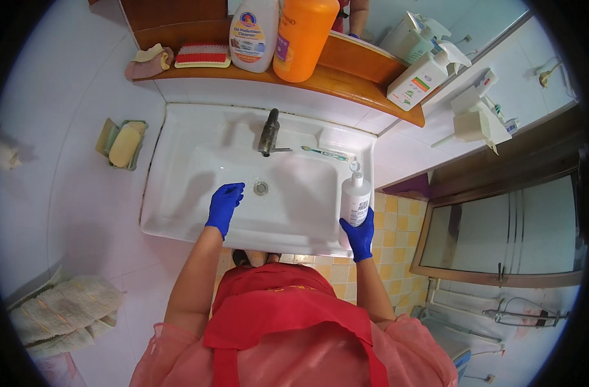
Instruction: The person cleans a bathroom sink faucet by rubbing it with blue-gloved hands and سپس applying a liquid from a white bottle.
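Note:
My right hand (360,235), in a blue glove, is wrapped around the lower part of a white plastic bottle (356,200) at the right rim of the sink. The bottle bears printing and has a narrow neck at its top. Just beyond the neck lies a small white cap-like piece (354,166). A blue glove also covers my left hand (225,203), which hovers over the basin of the white sink (178,145), left of the drain (261,188). Its fingers are curled in, so whatever may be between them is hidden. A toothbrush (325,153) rests on the sink's back ledge.
A dark faucet (270,131) rises at the sink's back. On the wooden shelf (342,92) stand a cleaner bottle (253,38), an orange bottle (304,41), a red-and-white brush (203,55) and a spray bottle (418,81). A soap dish (109,138) hangs on the left wall.

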{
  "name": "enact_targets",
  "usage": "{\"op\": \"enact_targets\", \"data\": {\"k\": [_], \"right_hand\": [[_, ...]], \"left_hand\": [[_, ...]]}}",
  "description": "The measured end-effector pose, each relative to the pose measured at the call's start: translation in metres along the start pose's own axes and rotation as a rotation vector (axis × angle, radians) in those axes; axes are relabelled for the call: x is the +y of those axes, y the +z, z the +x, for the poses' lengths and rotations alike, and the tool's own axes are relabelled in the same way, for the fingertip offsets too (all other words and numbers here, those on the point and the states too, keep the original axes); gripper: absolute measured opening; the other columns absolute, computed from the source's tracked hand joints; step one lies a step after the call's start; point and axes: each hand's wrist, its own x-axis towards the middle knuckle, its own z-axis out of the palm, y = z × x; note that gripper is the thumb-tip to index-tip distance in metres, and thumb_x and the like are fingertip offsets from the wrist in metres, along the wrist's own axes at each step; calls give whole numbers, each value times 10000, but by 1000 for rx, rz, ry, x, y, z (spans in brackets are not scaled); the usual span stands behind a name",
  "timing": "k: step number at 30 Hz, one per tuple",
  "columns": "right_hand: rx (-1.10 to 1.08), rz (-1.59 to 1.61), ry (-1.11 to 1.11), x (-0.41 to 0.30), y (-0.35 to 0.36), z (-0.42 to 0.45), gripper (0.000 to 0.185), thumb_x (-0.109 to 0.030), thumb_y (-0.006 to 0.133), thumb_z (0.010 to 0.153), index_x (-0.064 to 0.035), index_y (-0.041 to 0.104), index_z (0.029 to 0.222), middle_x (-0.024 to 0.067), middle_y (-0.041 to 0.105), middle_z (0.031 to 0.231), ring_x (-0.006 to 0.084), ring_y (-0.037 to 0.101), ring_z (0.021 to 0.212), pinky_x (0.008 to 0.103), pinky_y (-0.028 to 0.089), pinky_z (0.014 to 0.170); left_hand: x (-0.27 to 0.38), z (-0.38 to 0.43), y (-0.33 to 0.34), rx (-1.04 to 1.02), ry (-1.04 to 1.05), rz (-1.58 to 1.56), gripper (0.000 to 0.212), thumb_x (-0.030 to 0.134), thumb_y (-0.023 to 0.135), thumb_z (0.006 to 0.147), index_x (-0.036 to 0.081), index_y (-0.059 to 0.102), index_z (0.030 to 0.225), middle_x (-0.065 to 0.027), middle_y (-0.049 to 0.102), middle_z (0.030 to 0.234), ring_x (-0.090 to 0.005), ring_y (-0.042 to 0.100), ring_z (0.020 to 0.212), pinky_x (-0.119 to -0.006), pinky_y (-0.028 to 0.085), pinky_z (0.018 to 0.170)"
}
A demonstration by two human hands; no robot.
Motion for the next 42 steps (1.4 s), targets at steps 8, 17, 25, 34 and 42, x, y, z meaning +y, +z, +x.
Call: {"op": "enact_targets", "data": {"k": [8,17,25,34,42], "right_hand": [[-40,44,-16,-7,15,1,724,-161,779,561,-23,418,1173,143,551,1064,254,557,956,357,453,813],[-47,80,9,-11,21,10,705,-157,775,569,-16,420,1162,145,542,1060,255,549,959,359,446,816],[35,218,167,-14,8,9,737,-131,782,561,-25,386,1173,124,518,1058,232,537,942,347,461,792],[74,402,339,-10,3,9,757,-87,769,585,-15,352,1212,131,493,1115,248,504,1018,370,438,862],[-97,128,173,18,60,28,739,-184,808,560,-13,412,1159,118,525,1084,224,533,977,348,442,821]], "left_hand": [[-24,16,-5,100,71,21,198,124,573,804,42,617,979,-16,605,834,-88,536,723,-211,426,645],[-79,49,-5,136,326,735,180,159,530,802,102,650,924,-132,612,909,-287,584,830,-377,456,752],[-133,117,51,140,297,1288,238,292,609,728,108,630,878,-107,596,898,-265,587,840,-389,478,726],[-164,173,89,325,-207,1078,477,410,674,666,73,598,996,-131,583,1049,-284,576,938,-382,466,801],[-155,179,89,299,-269,1068,525,424,678,664,64,588,1035,-123,586,1052,-274,575,952,-380,460,818]]}}
